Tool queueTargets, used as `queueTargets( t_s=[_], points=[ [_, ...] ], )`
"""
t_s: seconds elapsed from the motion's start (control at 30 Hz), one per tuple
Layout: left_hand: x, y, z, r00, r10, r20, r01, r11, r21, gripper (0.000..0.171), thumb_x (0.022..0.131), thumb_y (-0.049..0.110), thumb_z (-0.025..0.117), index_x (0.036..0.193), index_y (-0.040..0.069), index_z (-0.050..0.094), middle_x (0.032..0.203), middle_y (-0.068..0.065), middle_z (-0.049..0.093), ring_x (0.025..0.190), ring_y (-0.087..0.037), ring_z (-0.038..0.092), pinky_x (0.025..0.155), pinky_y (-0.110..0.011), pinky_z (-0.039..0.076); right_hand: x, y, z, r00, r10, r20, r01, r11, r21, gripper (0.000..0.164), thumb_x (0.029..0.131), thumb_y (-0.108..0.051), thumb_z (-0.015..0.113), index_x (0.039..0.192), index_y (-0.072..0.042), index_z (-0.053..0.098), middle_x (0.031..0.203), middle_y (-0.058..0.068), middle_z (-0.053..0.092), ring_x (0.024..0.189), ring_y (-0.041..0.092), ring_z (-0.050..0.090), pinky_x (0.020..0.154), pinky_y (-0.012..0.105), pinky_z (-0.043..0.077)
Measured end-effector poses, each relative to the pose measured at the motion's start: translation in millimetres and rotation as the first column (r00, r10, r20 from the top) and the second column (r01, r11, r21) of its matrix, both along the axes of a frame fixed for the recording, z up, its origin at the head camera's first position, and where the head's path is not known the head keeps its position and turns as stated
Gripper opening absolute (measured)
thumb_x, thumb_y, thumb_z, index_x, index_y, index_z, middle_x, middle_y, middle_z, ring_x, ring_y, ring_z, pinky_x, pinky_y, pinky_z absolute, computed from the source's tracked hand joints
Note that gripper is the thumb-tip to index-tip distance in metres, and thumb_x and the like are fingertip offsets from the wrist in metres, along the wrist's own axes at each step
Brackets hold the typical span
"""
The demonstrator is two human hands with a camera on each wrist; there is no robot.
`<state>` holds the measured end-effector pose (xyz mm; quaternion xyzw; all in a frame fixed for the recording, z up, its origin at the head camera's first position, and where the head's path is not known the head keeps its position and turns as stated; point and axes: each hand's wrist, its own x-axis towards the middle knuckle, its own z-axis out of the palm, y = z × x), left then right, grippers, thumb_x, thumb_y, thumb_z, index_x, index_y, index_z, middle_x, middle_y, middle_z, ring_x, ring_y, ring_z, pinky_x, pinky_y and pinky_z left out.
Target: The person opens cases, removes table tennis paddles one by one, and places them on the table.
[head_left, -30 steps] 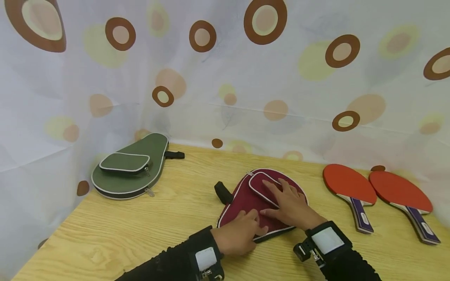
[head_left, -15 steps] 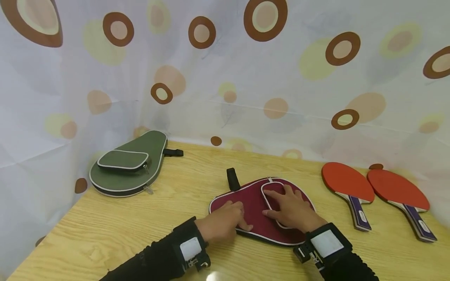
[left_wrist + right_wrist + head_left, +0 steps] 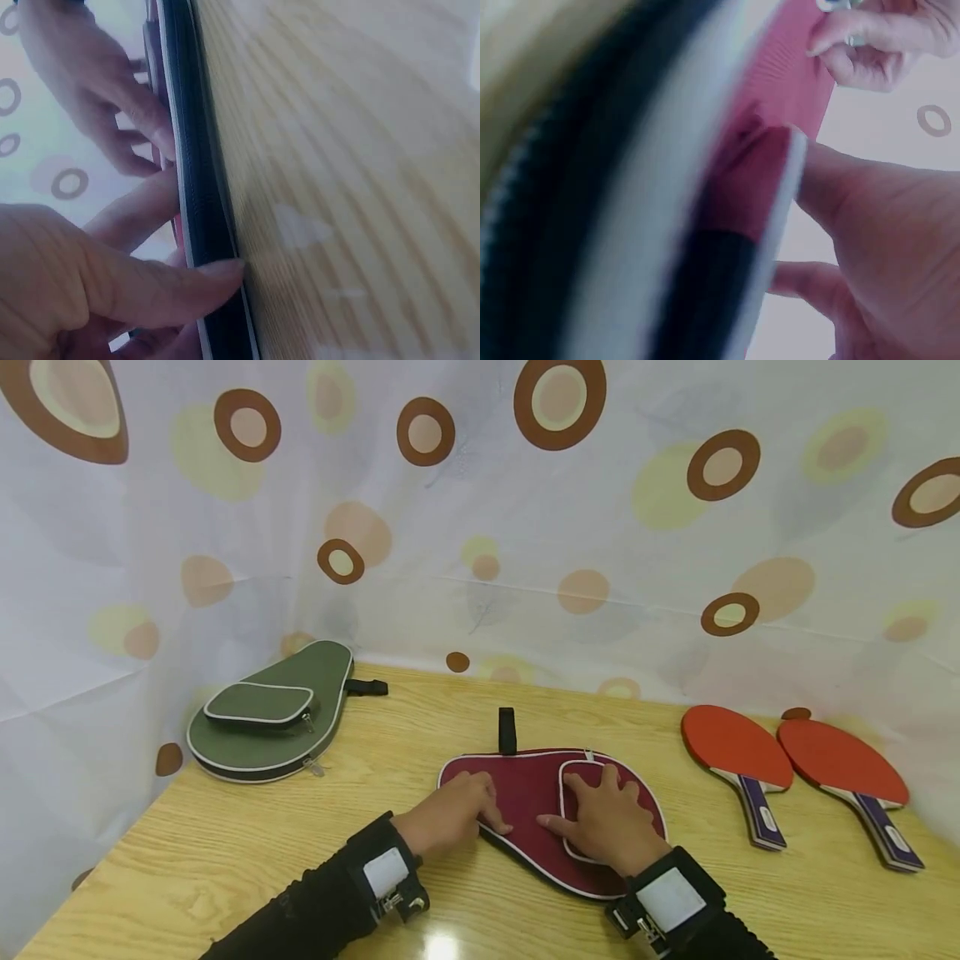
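A maroon table tennis bat case [image 3: 528,793] with white piping lies flat on the wooden table, its narrow end to the left and its black strap loop [image 3: 507,731] pointing away. My left hand [image 3: 446,814] holds the narrow end; in the left wrist view its thumb [image 3: 217,277] presses the black zipped side and a finger lies over the top. Over the case's small pocket [image 3: 592,770] my right hand [image 3: 611,822] rests with spread fingers. Its thumb [image 3: 821,187] sits behind the pocket's piped edge in the right wrist view.
A green bat case [image 3: 262,727] with its own pocket lies at the back left. Two red bats, one nearer [image 3: 735,747] and one farther right [image 3: 843,764], lie with blue handles towards me. A patterned white curtain [image 3: 480,527] hangs behind the table.
The maroon case has turned counterclockwise, so its narrow end now points left and its strap away from me. My left hand moved left with that end; my right hand stayed over the pocket.
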<state>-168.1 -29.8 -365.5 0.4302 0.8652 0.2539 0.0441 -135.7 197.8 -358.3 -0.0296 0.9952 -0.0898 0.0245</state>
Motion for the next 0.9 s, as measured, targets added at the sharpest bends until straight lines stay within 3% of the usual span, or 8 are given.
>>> queueTargets(
  t_s=[0.13,0.27,0.33,0.43,0.53,0.63,0.73,0.9],
  points=[
    [-5.4,-5,1.5,0.997,0.008,0.079,-0.005,0.999,-0.045,0.051,0.075,-0.022,0.060,0.108,0.011,0.080,0.094,-0.001,0.063,0.093,-0.014,0.052,0.079,-0.022,0.043,0.6,-3,-0.4,1.000,-0.007,-0.023,0.007,1.000,0.011,0.071,0.087,-0.056,0.072,0.138,-0.008,0.059,0.123,0.036,0.044,0.100,0.053,0.047,0.067,0.071,0.050],
    [-14.2,-13,3.1,0.988,0.009,0.155,0.004,0.997,-0.079,0.042,0.084,-0.011,0.061,0.115,0.011,0.078,0.109,-0.002,0.065,0.105,-0.016,0.057,0.089,-0.026,0.047,-0.3,-6,-2.3,1.000,-0.014,-0.021,0.015,0.999,0.033,0.071,0.088,-0.058,0.070,0.138,-0.009,0.057,0.127,0.035,0.043,0.105,0.054,0.046,0.069,0.074,0.049],
    [-20.7,-18,3.6,0.983,0.046,0.176,-0.041,0.999,-0.032,0.034,0.090,-0.005,0.061,0.117,0.009,0.076,0.114,-0.004,0.066,0.107,-0.017,0.060,0.088,-0.027,0.049,-0.4,-7,-4.8,1.000,-0.016,-0.015,0.017,0.998,0.060,0.072,0.090,-0.060,0.066,0.139,-0.009,0.056,0.129,0.036,0.043,0.109,0.056,0.045,0.069,0.075,0.048],
    [-34.8,-23,3.0,0.976,0.154,0.153,-0.166,0.983,0.073,0.029,0.095,-0.005,0.060,0.120,0.004,0.073,0.114,-0.010,0.067,0.103,-0.024,0.064,0.085,-0.033,0.053,0.5,-8,-8.5,0.999,-0.012,-0.036,0.015,0.995,0.100,0.073,0.091,-0.062,0.063,0.140,-0.007,0.055,0.128,0.036,0.044,0.112,0.059,0.045,0.067,0.076,0.048],
    [-51.9,-24,0.8,0.959,0.250,0.131,-0.261,0.963,0.074,0.030,0.098,-0.004,0.059,0.125,0.002,0.070,0.112,-0.014,0.064,0.103,-0.027,0.062,0.085,-0.036,0.052,1.9,-7,-10.5,0.997,-0.006,-0.080,0.016,0.992,0.125,0.073,0.090,-0.061,0.064,0.138,-0.006,0.056,0.124,0.036,0.046,0.112,0.060,0.048,0.064,0.074,0.049],
    [-68.1,-24,-2.5,0.969,0.220,0.108,-0.222,0.975,0.008,0.030,0.099,-0.004,0.056,0.126,0.000,0.069,0.105,-0.017,0.064,0.093,-0.024,0.058,0.080,-0.032,0.048,2.8,-7,-11.1,0.996,-0.015,-0.087,0.027,0.991,0.129,0.072,0.090,-0.061,0.064,0.137,-0.007,0.056,0.124,0.036,0.046,0.113,0.059,0.048,0.064,0.074,0.050],
    [-80.1,-22,-5.3,0.976,0.168,0.138,-0.164,0.986,-0.039,0.030,0.101,-0.004,0.050,0.124,0.000,0.070,0.104,-0.017,0.069,0.088,-0.020,0.058,0.077,-0.029,0.047,3.0,-9,-11.1,0.997,-0.029,-0.069,0.038,0.991,0.131,0.072,0.091,-0.062,0.063,0.138,-0.008,0.056,0.125,0.035,0.046,0.115,0.058,0.047,0.065,0.074,0.050],
    [-91.8,-23,-2.8,0.946,0.204,0.252,-0.186,0.978,-0.091,0.029,0.104,0.000,0.047,0.115,0.002,0.073,0.111,-0.012,0.071,0.105,-0.022,0.063,0.093,-0.035,0.049,2.4,-13,-12.1,0.995,-0.027,-0.098,0.040,0.990,0.134,0.071,0.090,-0.063,0.064,0.136,-0.009,0.057,0.126,0.035,0.046,0.115,0.057,0.048,0.064,0.073,0.050]
  ],
)
